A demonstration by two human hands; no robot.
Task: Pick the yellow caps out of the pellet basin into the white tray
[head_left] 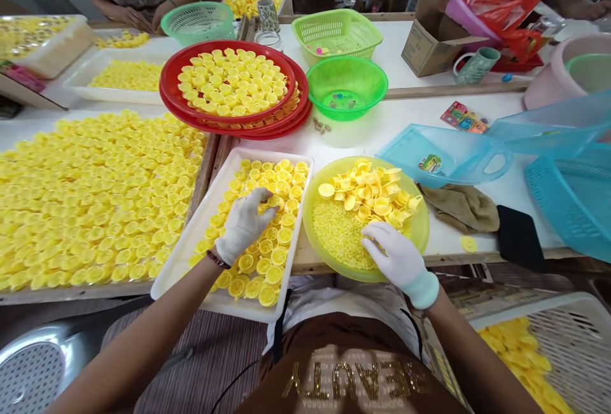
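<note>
My left hand [245, 226], in a white glove, is over a white tray [166, 267] filled with small round yellow plastic cups [274, 274]. Its thumb and forefinger are apart, close to cups in the middle of the tray, and no cup shows clearly in its grasp. My right hand [394, 255], also gloved, is at the near right part of a yellow bowl [315, 251]. Its fingers curl together at the small pale yellow pellets [341, 229]; what they pinch is hidden. Loose yellow cup-shaped pieces [375, 191] are heaped at the bowl's far side.
Rows of yellow cups [95, 204] cover the table on the left. Stacked red trays [167, 92] stand beyond the white tray, beside a green bowl [348, 83]. Blue plastic scoops [453, 153], a brown cloth [463, 207] and a black flat object [520, 235] lie right. Another person's hands [147, 19] are across the table.
</note>
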